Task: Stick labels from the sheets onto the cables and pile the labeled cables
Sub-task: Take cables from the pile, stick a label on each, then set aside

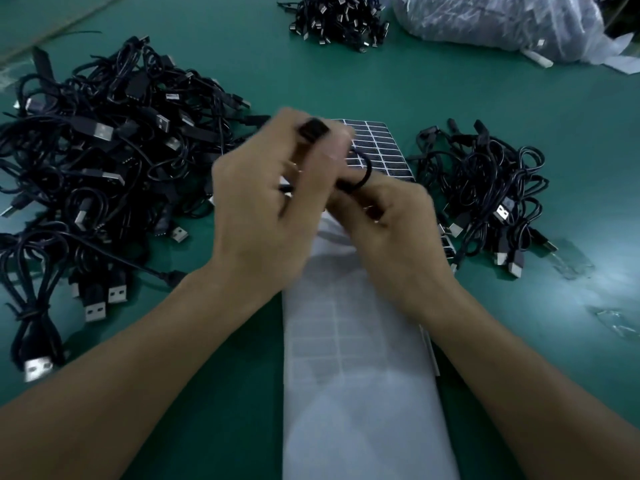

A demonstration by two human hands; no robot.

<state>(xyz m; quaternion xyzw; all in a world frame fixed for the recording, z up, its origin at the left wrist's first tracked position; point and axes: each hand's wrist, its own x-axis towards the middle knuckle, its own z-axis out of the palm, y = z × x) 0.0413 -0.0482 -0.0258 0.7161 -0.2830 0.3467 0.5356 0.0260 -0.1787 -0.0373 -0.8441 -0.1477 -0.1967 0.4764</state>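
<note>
Two hands meet at ctr of frame, both on one black cable (311,131). Left hand (263,209) has its fingers curled, pinching the cable's dark plug end up top btw thumb and fingertips — motion blur, so the exact grip is hard to read. Right hand (394,233), just lower right of it, is clenched round the cable's loop, which pokes out above its knuckles. Behind the hands, upper ctr: label sheet (381,147) w/ rows of dark labels, flat on the green table (346,84). White sheet (360,393) runs from under the hands to the bottom edge. Big pile (104,161) of black cables at left, smaller pile (485,192) at right — can't tell which carry labels. Third heap (339,19) top ctr; plastic bag (502,22) upper right.
</note>
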